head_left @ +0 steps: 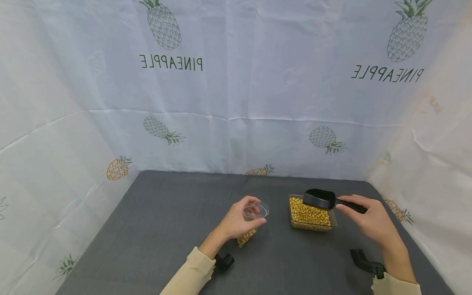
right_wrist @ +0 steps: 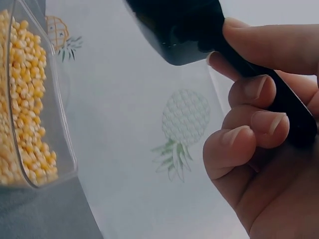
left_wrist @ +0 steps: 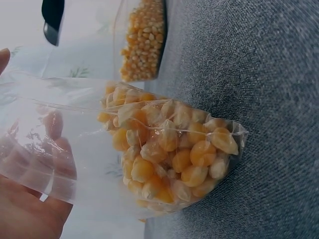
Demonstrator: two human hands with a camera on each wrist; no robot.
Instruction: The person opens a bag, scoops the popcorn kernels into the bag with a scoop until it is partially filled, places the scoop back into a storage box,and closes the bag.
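Note:
My left hand holds a clear plastic bag by its upper part, fingers and thumb curved around the spread mouth. Yellow corn kernels fill the bag's lower end, which hangs down close to the table in the left wrist view. To the right, my right hand grips a black scoop by its handle, thumb on one side and curled fingers on the other. The scoop's head is over the far right part of a clear rectangular container of corn kernels; its bowl looks dark in the head view.
The dark grey table carries the container, right of the bag. White curtains with pineapple prints rise behind the table and along both sides. Black wrist-worn mounts stick out beside the forearms.

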